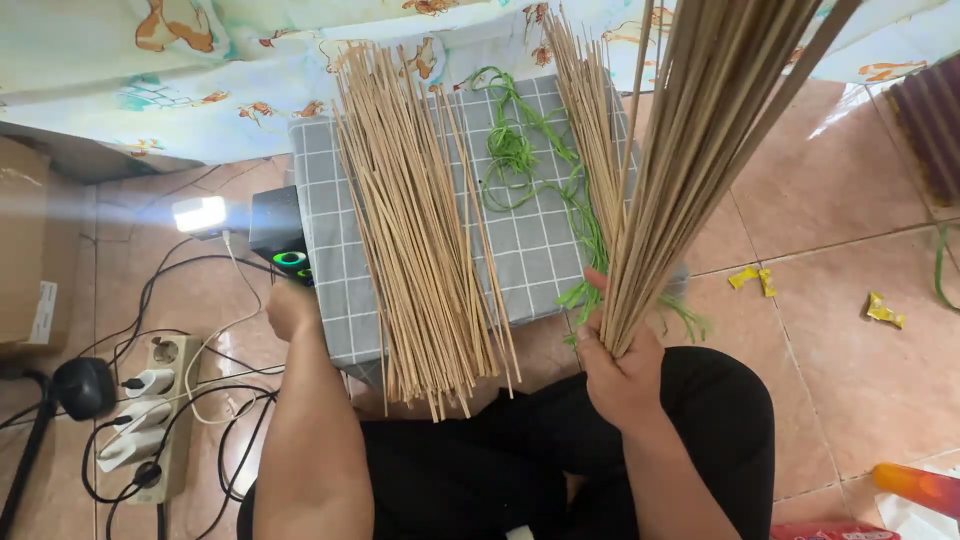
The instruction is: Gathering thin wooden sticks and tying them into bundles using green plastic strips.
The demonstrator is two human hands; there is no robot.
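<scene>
My right hand is closed around the lower end of a thick bundle of thin tan sticks, which rises toward the upper right. My left hand rests at the left edge of a grey checked cloth, fingers tucked down by a small black device; what it touches I cannot tell. A big loose pile of the same sticks lies on the cloth. A smaller pile lies to its right. Green string curls between the two piles.
A white power strip with plugs and black cables lies on the tiled floor at the left, near a cardboard box. Yellow wrappers lie on the tiles at the right. A patterned sheet hangs behind the cloth.
</scene>
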